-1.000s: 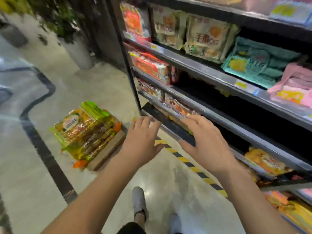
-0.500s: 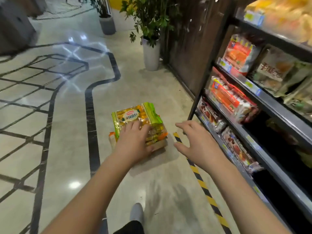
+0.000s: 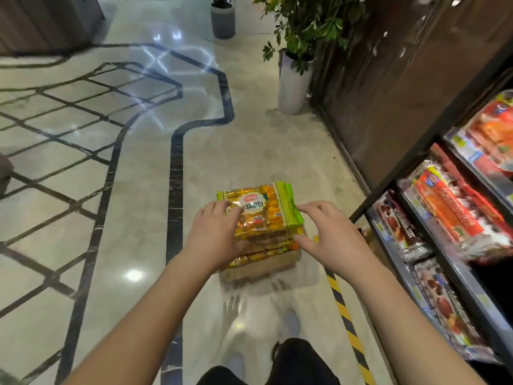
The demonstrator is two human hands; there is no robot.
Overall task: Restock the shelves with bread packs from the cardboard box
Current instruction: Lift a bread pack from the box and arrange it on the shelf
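A stack of yellow-and-green bread packs [image 3: 261, 215] sits in a low cardboard box [image 3: 263, 266] on the floor ahead of me. My left hand [image 3: 216, 237] lies on the left side of the top pack, fingers over its edge. My right hand [image 3: 322, 234] is at the stack's right side with fingers spread, touching or nearly touching the top pack's green end. I cannot tell whether the pack is gripped. The shelves [image 3: 455, 276] stand at my right, holding red, orange and brown packs.
A white planter with a leafy plant [image 3: 294, 84] stands beyond the box by a dark wood wall [image 3: 388, 87]. A second pot [image 3: 223, 19] is farther back. Yellow-black tape [image 3: 347, 315] runs along the shelf base. Polished floor spreads to the left.
My view has swung from the shelves down to the box. Both hands have moved from the shelf edge onto the stack, left first, then right closing in on its right side.
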